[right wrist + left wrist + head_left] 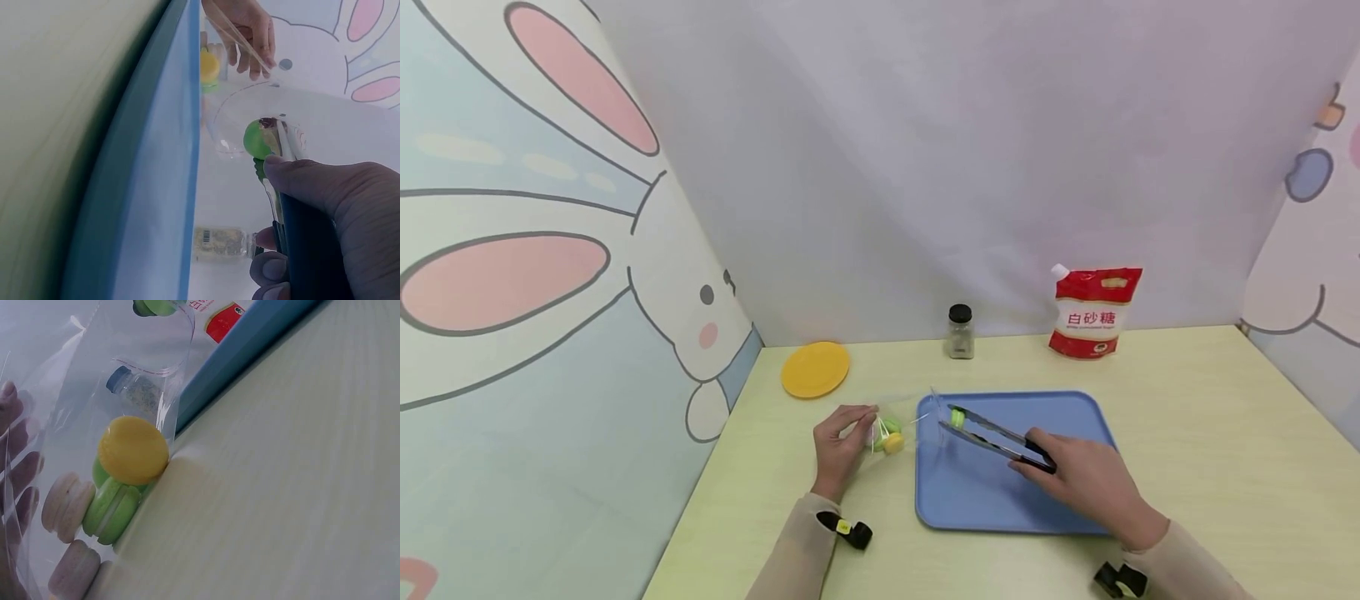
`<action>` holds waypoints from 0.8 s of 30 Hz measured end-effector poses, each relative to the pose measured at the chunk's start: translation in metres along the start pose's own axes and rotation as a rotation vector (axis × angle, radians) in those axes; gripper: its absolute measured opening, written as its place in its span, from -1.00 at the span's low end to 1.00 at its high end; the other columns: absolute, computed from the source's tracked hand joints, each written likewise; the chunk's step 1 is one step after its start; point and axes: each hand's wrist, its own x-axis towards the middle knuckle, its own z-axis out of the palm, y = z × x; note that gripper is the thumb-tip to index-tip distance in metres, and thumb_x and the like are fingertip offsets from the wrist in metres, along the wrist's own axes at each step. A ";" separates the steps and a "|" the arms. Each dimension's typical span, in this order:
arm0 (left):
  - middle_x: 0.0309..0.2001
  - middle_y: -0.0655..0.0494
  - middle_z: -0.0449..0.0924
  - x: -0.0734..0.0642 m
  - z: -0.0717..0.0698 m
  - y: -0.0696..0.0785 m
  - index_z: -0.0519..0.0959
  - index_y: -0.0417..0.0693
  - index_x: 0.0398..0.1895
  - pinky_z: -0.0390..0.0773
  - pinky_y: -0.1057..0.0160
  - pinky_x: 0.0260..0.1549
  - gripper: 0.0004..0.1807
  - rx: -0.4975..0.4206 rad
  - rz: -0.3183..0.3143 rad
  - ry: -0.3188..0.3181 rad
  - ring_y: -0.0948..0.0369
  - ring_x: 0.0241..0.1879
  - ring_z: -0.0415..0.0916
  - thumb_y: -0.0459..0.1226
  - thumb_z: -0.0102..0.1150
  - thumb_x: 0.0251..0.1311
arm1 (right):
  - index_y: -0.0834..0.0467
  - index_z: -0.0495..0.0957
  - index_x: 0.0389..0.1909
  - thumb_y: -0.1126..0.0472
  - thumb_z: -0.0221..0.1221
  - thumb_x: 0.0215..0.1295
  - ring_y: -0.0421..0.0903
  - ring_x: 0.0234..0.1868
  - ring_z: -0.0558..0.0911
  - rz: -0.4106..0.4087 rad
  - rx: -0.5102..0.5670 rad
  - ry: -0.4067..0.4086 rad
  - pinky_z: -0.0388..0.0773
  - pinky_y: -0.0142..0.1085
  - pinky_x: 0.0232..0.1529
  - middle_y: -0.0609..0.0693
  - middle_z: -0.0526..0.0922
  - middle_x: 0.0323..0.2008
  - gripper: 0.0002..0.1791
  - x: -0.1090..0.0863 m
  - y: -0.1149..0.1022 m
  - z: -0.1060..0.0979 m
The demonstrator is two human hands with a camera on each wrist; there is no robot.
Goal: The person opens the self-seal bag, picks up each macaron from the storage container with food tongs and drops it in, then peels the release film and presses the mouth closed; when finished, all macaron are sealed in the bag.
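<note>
My left hand point(835, 454) pinches the edge of a clear plastic bag point(72, 409) just left of the blue tray point(1000, 504). Several macarons lie inside it: a yellow macaron point(133, 451), a green macaron point(112, 511), a pale pink macaron point(67, 507) and a mauve macaron point(74, 570) among them. In my right hand point(1090, 483) I grip metal tongs point(985, 443) with black handles, thumb on one side and fingers on the other. Between the tong tips sits another green macaron point(957, 418), at the bag's mouth above the tray's left edge.
Behind the tray stand a small black-capped glass jar point(960, 337) and a red-and-white sugar pouch point(1092, 317). At the back left lies a yellow plate point(816, 369). The pale table meets a backdrop wall point(925, 183), with rabbit-printed panels at both sides.
</note>
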 end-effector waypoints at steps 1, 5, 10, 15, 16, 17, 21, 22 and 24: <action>-0.26 -0.09 0.76 0.000 0.000 -0.001 0.77 -0.23 -0.23 0.65 0.28 -0.11 -0.78 0.000 0.002 0.000 0.11 -0.24 0.71 -0.60 0.36 0.08 | -0.11 0.41 -0.43 -0.18 0.47 0.06 -0.38 -0.74 0.09 0.002 0.001 -0.005 0.01 -0.42 -0.71 -0.36 0.12 -0.74 -0.57 0.000 0.000 0.000; -0.27 -0.09 0.76 -0.001 -0.001 -0.002 0.77 -0.23 -0.23 0.65 0.28 -0.12 -0.78 -0.006 0.009 0.001 0.11 -0.25 0.71 -0.60 0.36 0.08 | -0.11 0.42 -0.41 -0.19 0.46 0.08 -0.37 -0.74 0.11 0.008 0.008 -0.022 0.03 -0.42 -0.71 -0.35 0.13 -0.74 -0.59 0.001 0.000 0.000; -0.26 -0.08 0.76 -0.001 0.000 0.000 0.77 -0.23 -0.23 0.65 0.28 -0.11 -0.77 -0.006 -0.004 0.003 0.11 -0.23 0.71 -0.60 0.37 0.07 | -0.12 0.42 -0.41 -0.18 0.46 0.08 -0.38 -0.73 0.12 0.000 0.030 -0.039 0.03 -0.43 -0.69 -0.35 0.13 -0.74 -0.59 0.004 0.000 0.003; -0.27 -0.11 0.75 -0.001 0.000 -0.001 0.76 -0.27 -0.24 0.64 0.29 -0.11 -0.77 -0.002 0.015 0.005 0.10 -0.23 0.71 -0.63 0.37 0.04 | -0.15 0.38 -0.42 -0.20 0.43 0.13 -0.37 -0.73 0.14 0.006 0.045 -0.113 0.03 -0.42 -0.68 -0.32 0.14 -0.75 -0.59 0.014 -0.005 0.004; -0.27 -0.12 0.75 -0.001 0.000 -0.002 0.76 -0.27 -0.25 0.64 0.29 -0.11 -0.76 0.000 0.020 0.005 0.10 -0.24 0.71 -0.64 0.37 0.02 | -0.15 0.38 -0.42 -0.21 0.41 0.14 -0.36 -0.73 0.15 0.010 0.046 -0.135 0.04 -0.41 -0.68 -0.31 0.15 -0.75 -0.60 0.017 -0.006 0.004; -0.27 -0.12 0.75 -0.001 0.000 -0.002 0.76 -0.27 -0.24 0.64 0.29 -0.10 -0.75 0.001 0.023 0.004 0.10 -0.23 0.71 -0.64 0.37 0.02 | -0.16 0.38 -0.41 -0.23 0.40 0.15 -0.35 -0.73 0.16 0.013 0.047 -0.155 0.05 -0.41 -0.68 -0.30 0.16 -0.74 -0.60 0.020 -0.008 0.004; -0.26 -0.09 0.76 0.000 0.000 -0.002 0.77 -0.23 -0.23 0.64 0.28 -0.10 -0.75 0.004 0.017 -0.003 0.11 -0.23 0.71 -0.62 0.37 0.05 | -0.18 0.41 -0.37 -0.28 0.34 0.18 -0.33 -0.71 0.20 -0.003 0.041 -0.208 0.06 -0.39 -0.68 -0.29 0.22 -0.73 -0.63 0.034 -0.014 0.010; -0.26 -0.08 0.76 0.000 0.000 -0.002 0.77 -0.22 -0.22 0.64 0.27 -0.10 -0.75 0.002 0.014 -0.004 0.11 -0.22 0.71 -0.61 0.37 0.06 | -0.18 0.42 -0.36 -0.28 0.34 0.19 -0.33 -0.71 0.21 -0.014 0.042 -0.216 0.07 -0.39 -0.69 -0.30 0.23 -0.72 -0.63 0.037 -0.016 0.012; -0.25 -0.07 0.76 0.000 0.000 -0.002 0.77 -0.21 -0.22 0.64 0.27 -0.09 -0.76 -0.002 0.008 -0.006 0.11 -0.22 0.70 -0.60 0.36 0.08 | -0.17 0.44 -0.35 -0.29 0.33 0.19 -0.33 -0.71 0.21 -0.040 0.042 -0.226 0.09 -0.39 -0.70 -0.31 0.25 -0.71 -0.64 0.043 -0.020 0.016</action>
